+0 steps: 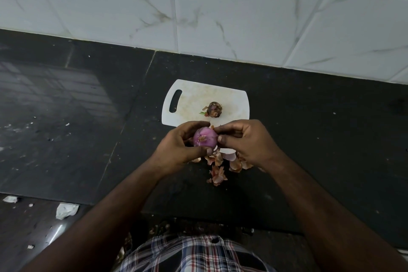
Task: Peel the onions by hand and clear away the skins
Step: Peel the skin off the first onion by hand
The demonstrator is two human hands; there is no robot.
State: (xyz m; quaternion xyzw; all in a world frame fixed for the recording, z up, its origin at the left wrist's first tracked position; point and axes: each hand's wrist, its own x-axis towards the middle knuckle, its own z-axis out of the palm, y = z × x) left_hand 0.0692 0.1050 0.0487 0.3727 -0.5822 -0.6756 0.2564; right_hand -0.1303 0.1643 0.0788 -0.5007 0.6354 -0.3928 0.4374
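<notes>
Head view is showing the left hand (184,146) gripping the onion (205,137) above the bench (309,139) so the right hand (242,139) is pinching skin at its side, letting peels (223,161) drop below.

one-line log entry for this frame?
step: peeling | left hand: holds onion | right hand: pinches skin | second onion: unpeeled, on board | skins: on counter

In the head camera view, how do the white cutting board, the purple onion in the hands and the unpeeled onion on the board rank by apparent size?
1. White cutting board, clearly largest.
2. Purple onion, gripped by left hand and right hand.
3. Unpeeled onion.
The held onion is nearer the camera, so 2 and 3 stay unsure.
</notes>
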